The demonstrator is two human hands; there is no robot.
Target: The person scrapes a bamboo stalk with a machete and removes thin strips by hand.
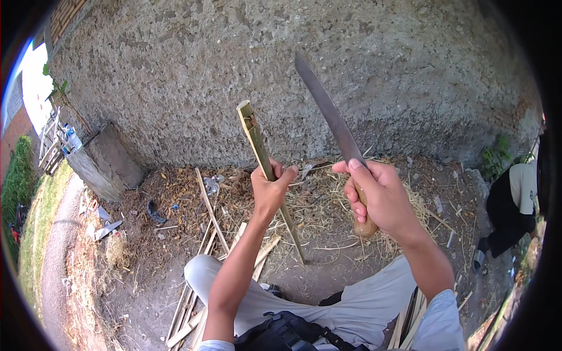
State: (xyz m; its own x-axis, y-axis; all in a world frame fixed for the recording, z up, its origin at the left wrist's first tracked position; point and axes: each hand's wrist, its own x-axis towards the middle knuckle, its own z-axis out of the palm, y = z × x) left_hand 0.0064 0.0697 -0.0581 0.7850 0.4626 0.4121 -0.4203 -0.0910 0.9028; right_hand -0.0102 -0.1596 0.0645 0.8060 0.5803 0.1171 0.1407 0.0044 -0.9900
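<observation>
Nearest the lens, a black bag (287, 333) rests on the lap, between the person's light grey trouser legs (351, 307). Above the bag, the left hand (270, 190) is closed in a fist around a split bamboo stick (266, 169); the stick stands nearly upright, leaning slightly left at the top, with its lower tip on the bare dirt ground (140, 292) just beyond the knees and its cut upper end raised against the rough concrete wall (234, 70). Right of the bamboo stick, the right hand (377, 196) is clenched around the wooden handle (364, 225) of a long knife (331, 114); the blade points up and leftward, apart from the stick and not touching it. Left of the stick's lower tip, several thin bamboo strips (208, 205) lie on the ground among dry straw (328, 193). Far right of the stick, another person (515, 205) crouches at the frame edge
</observation>
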